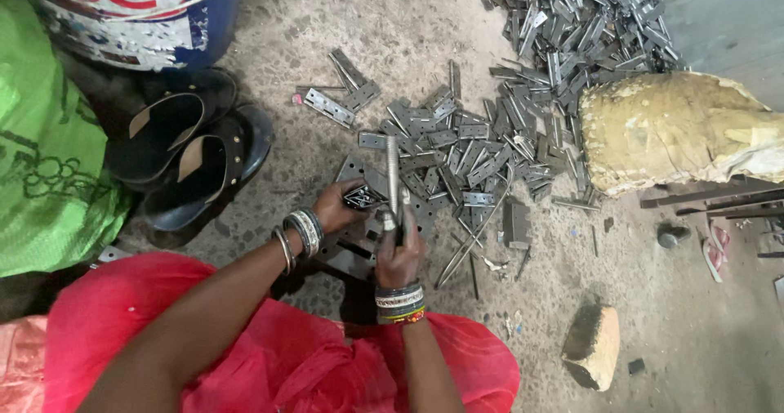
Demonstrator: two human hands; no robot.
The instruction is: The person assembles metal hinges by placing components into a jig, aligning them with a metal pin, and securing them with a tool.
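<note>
While the left hand (339, 205) pinches a small dark metal piece (364, 196) flat against a perforated steel plate (359, 233) on the floor, the right hand (400, 254) is closed around the lower end of a hammer (393, 180), whose metal shaft stands up and away from the person, over the piece. The fingers of the left hand are closed on the piece; the thumb side is turned toward the hammer, and both hands are very near each other, almost touching. Each wrist carries several bangles (304, 233).

Just beyond the plate lies a loose pile of grey metal hinges (465, 151) — it spreads toward the upper right and joins a much bigger heap (584, 21) at the top edge. A few thin metal rods (469, 245) lie on the floor to the right of the hands. Further right sits a bulky yellowish sack (678, 127), and nearer to the person a block of stone (592, 343) rests alone on the concrete floor (694, 323).

To the left, a pair of dark sandals (192, 156) lies beside a blue and white drum (139, 8). Green cloth (45, 151) fills the left edge — and red cloth (278, 356) covers the person's lap at the bottom.
</note>
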